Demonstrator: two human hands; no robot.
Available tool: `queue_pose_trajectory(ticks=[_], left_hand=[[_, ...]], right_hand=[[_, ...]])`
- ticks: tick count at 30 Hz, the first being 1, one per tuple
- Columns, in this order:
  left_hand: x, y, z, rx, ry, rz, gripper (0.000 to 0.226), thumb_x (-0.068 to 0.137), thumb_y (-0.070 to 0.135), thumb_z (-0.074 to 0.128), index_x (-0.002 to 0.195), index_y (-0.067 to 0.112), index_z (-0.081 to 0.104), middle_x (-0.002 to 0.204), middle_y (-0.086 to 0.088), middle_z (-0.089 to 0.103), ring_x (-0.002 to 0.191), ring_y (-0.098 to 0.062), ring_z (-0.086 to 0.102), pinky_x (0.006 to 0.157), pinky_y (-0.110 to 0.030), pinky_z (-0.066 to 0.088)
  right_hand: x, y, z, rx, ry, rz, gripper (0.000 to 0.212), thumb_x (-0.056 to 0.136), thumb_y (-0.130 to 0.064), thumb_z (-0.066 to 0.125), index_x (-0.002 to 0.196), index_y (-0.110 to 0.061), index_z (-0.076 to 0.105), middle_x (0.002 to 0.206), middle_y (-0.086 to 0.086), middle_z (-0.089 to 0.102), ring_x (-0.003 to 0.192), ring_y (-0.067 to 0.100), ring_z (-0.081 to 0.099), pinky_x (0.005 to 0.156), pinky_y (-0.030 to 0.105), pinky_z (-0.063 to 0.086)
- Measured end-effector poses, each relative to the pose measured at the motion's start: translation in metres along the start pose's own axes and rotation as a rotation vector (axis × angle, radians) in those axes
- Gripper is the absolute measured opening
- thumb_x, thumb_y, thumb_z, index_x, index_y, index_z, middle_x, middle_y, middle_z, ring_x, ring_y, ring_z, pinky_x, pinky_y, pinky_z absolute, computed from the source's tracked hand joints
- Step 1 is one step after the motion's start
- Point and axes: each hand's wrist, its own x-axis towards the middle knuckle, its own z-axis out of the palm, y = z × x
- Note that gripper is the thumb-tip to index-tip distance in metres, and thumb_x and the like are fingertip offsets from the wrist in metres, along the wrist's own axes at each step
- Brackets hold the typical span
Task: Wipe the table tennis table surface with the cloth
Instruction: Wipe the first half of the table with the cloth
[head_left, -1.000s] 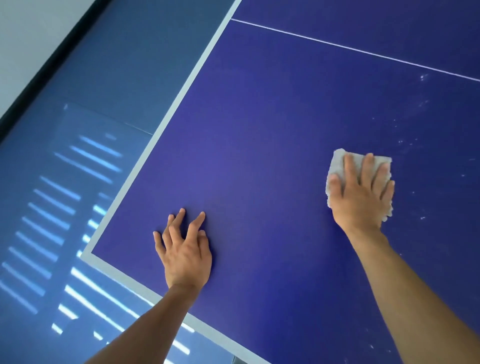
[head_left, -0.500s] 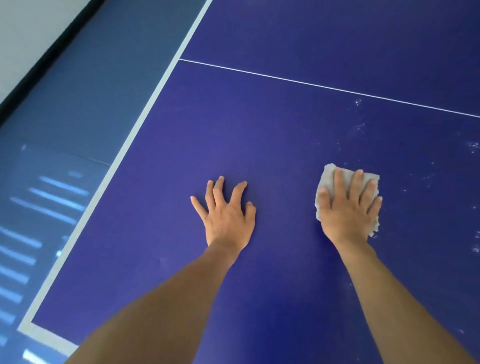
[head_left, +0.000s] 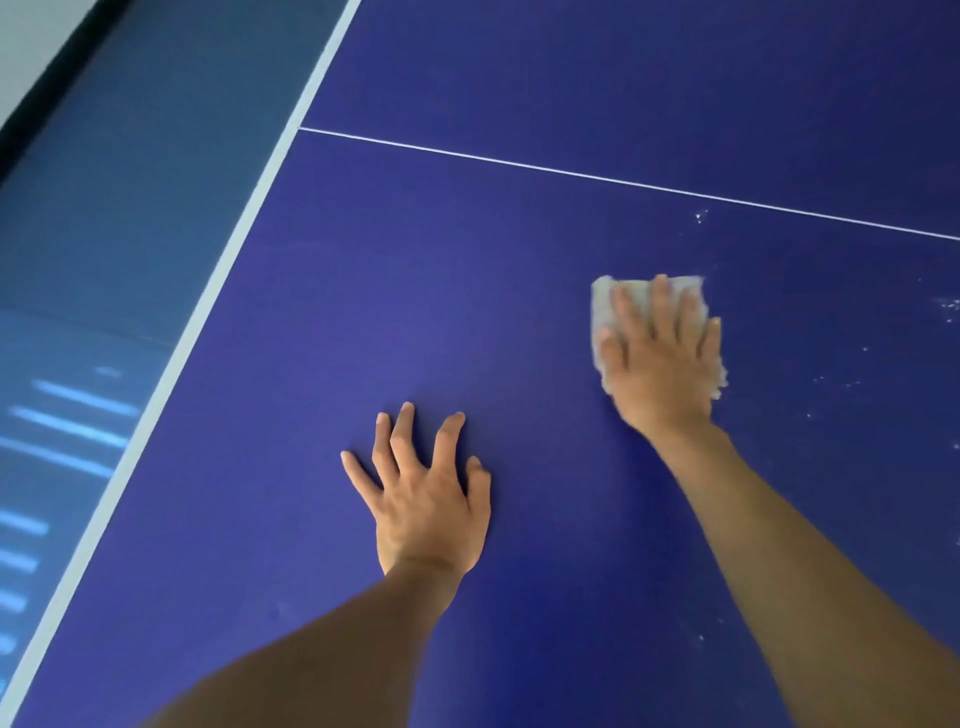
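The dark blue table tennis table (head_left: 467, 270) fills most of the view, with a thin white centre line (head_left: 623, 182) crossing it. My right hand (head_left: 662, 364) lies flat on a folded whitish cloth (head_left: 605, 301), pressing it onto the surface just below that line; the hand and cloth look blurred. My left hand (head_left: 426, 493) rests on the bare table nearer to me, fingers spread, holding nothing. White specks and smears (head_left: 950, 306) dot the surface to the right of the cloth.
The table's white edge stripe (head_left: 208, 306) runs diagonally down the left side. Beyond it is blue-grey floor (head_left: 104, 208) with bright stripes of light, and a dark baseboard with a pale wall at the top left corner.
My right hand has pushed the cloth forward, nearer the white line. My left hand has shifted from near the table's corner to the middle. The view has moved further onto the table.
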Motion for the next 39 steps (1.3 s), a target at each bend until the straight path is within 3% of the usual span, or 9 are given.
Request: queue_pose_trajectory(ticks=[4, 10, 12, 20, 24, 30, 32, 37, 39], left_hand=[[0.002, 0.001, -0.002, 0.038, -0.042, -0.01, 0.059, 0.095, 0.049, 0.027, 0.15, 0.035, 0.044, 0.164, -0.015, 0.029, 0.156, -0.037, 0.016, 0.122, -0.07, 0.006], [0.002, 0.003, -0.005, 0.026, -0.024, -0.01, 0.058, 0.095, 0.047, 0.031, 0.146, 0.031, 0.052, 0.162, -0.017, 0.034, 0.155, -0.038, 0.021, 0.121, -0.071, 0.01], [0.001, 0.002, -0.004, 0.034, -0.019, -0.009, 0.057, 0.094, 0.046, 0.032, 0.145, 0.03, 0.053, 0.161, -0.018, 0.036, 0.154, -0.039, 0.023, 0.12, -0.072, 0.012], [0.003, 0.0, 0.004, 0.072, 0.028, 0.021, 0.057, 0.091, 0.047, 0.037, 0.142, 0.029, 0.054, 0.156, -0.022, 0.041, 0.149, -0.042, 0.03, 0.115, -0.075, 0.019], [0.003, -0.001, 0.006, 0.071, 0.056, 0.029, 0.057, 0.09, 0.046, 0.039, 0.141, 0.027, 0.057, 0.155, -0.023, 0.043, 0.148, -0.043, 0.03, 0.116, -0.074, 0.016], [0.002, -0.001, 0.006, 0.045, 0.041, 0.001, 0.058, 0.091, 0.048, 0.036, 0.143, 0.029, 0.055, 0.158, -0.021, 0.038, 0.151, -0.04, 0.024, 0.119, -0.073, 0.013], [0.002, 0.0, 0.005, 0.042, 0.045, 0.014, 0.058, 0.091, 0.048, 0.036, 0.143, 0.028, 0.054, 0.157, -0.022, 0.039, 0.15, -0.041, 0.026, 0.118, -0.075, 0.014], [0.001, 0.002, 0.003, 0.032, -0.01, -0.019, 0.062, 0.092, 0.049, 0.03, 0.147, 0.029, 0.052, 0.162, -0.02, 0.033, 0.154, -0.039, 0.018, 0.121, -0.071, 0.007], [0.001, 0.002, 0.003, 0.022, -0.016, -0.019, 0.063, 0.093, 0.05, 0.028, 0.148, 0.03, 0.051, 0.163, -0.019, 0.031, 0.155, -0.038, 0.017, 0.122, -0.07, 0.006]], right_hand=[[0.061, 0.003, -0.021, 0.134, 0.017, 0.514, 0.062, 0.108, -0.052, 0.015, 0.165, -0.034, -0.001, 0.173, 0.012, -0.012, 0.158, 0.042, -0.013, 0.126, 0.062, -0.003], [-0.002, -0.103, 0.015, 0.008, -0.024, -0.339, 0.057, 0.109, -0.049, 0.019, 0.164, -0.035, 0.019, 0.174, 0.009, 0.005, 0.16, 0.036, -0.003, 0.127, 0.058, 0.0], [-0.011, -0.078, 0.018, -0.017, -0.012, -0.386, 0.058, 0.109, -0.051, 0.017, 0.164, -0.035, 0.02, 0.174, 0.008, 0.009, 0.16, 0.035, 0.001, 0.128, 0.058, 0.002], [0.129, 0.035, -0.04, 0.1, 0.01, 0.546, 0.068, 0.107, -0.054, 0.012, 0.165, -0.023, -0.007, 0.171, 0.021, -0.012, 0.157, 0.047, -0.012, 0.125, 0.065, -0.002], [0.138, -0.029, -0.034, 0.063, -0.014, 0.183, 0.062, 0.108, -0.049, 0.016, 0.165, -0.031, -0.001, 0.173, 0.013, -0.011, 0.158, 0.041, -0.013, 0.125, 0.062, -0.007], [0.002, -0.051, 0.01, -0.006, -0.055, -0.49, 0.059, 0.108, -0.054, 0.016, 0.164, -0.035, 0.015, 0.174, 0.007, 0.008, 0.16, 0.035, -0.003, 0.128, 0.059, 0.002], [-0.008, -0.004, 0.005, -0.025, -0.046, -0.382, 0.06, 0.108, -0.057, 0.012, 0.165, -0.036, 0.013, 0.175, 0.004, 0.006, 0.161, 0.033, -0.003, 0.128, 0.059, 0.005], [0.043, 0.093, -0.027, 0.049, -0.003, 0.375, 0.063, 0.106, -0.055, 0.01, 0.163, -0.035, -0.006, 0.173, 0.01, -0.008, 0.159, 0.037, -0.009, 0.126, 0.062, 0.001], [0.049, 0.08, -0.032, 0.071, -0.009, 0.443, 0.064, 0.106, -0.054, 0.01, 0.164, -0.034, -0.007, 0.173, 0.011, -0.013, 0.158, 0.038, -0.013, 0.126, 0.062, -0.001]])
